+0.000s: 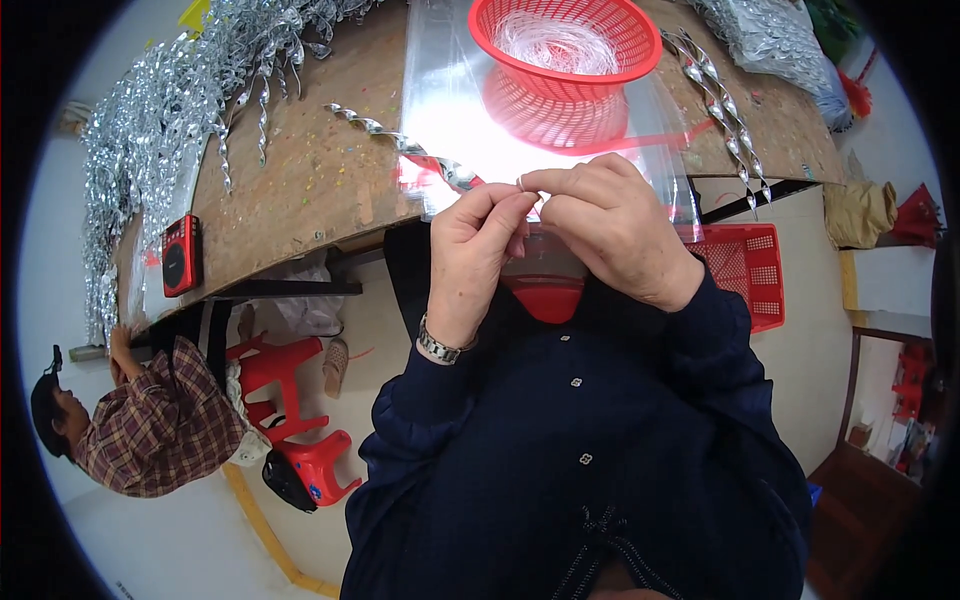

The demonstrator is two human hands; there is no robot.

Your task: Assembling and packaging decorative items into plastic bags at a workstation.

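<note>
Left hand: the left hand [478, 240] is up in front of the chest, with a metal watch [438, 345] on its wrist. Its thumb and finger are pinched together on the end of a shiny silver spiral strip [405, 147].
Right hand: the right hand [612, 232] is just beside the left one, touching it. Its fingertips are pinched too — what they hold is too small to tell.
Spiral strip: it lies across the wooden table [310, 180] and a clear plastic sheet [440, 90], running up to the hands.
Basket: a red plastic basket [610, 60] sits on the clear sheet, with thin white threads inside.
Nearby: a big pile of silver spirals [150, 110] — on the left side of the table.
Other person: a person in a checked shirt [160, 430] sits at the far left, near a red plastic stool [285, 375].
</note>
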